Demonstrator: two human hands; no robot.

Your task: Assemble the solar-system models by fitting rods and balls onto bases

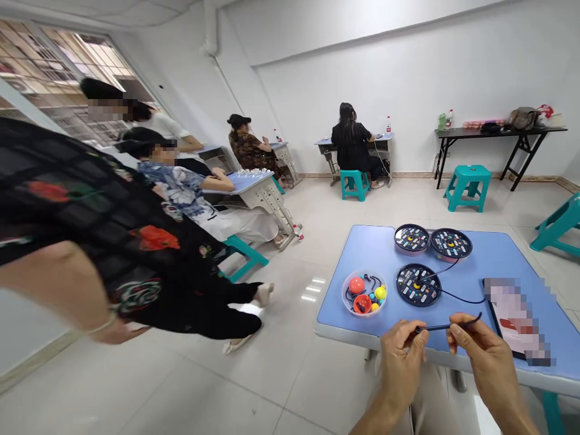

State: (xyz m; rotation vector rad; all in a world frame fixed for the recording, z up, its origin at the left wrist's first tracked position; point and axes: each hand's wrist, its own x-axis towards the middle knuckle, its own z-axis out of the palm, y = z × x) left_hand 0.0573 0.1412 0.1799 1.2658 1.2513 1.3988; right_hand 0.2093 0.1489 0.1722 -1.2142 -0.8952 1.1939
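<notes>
A thin dark rod [437, 328] with a curved right end is held level between my two hands, just above the table's near edge. My left hand [403, 356] pinches its left end. Farther along the rod, the fingers of my right hand [483, 347] close on it near the bend. Beyond my hands lies a round black disc [417, 294] printed with coloured planets, two dark curved arms reaching out from its middle. To its left, a clear round tub [345, 279] holds red, yellow and blue balls, an open red half-shell and small dark curved pieces.
Two more printed discs, a left one [411, 238] and a right one [451, 243], sit at the table's [362, 244] back. A tablet or phone [507, 326] lies at the right. One person [149, 241] stands close on the left; others sit at desks behind. A teal stool [469, 181] stands beyond.
</notes>
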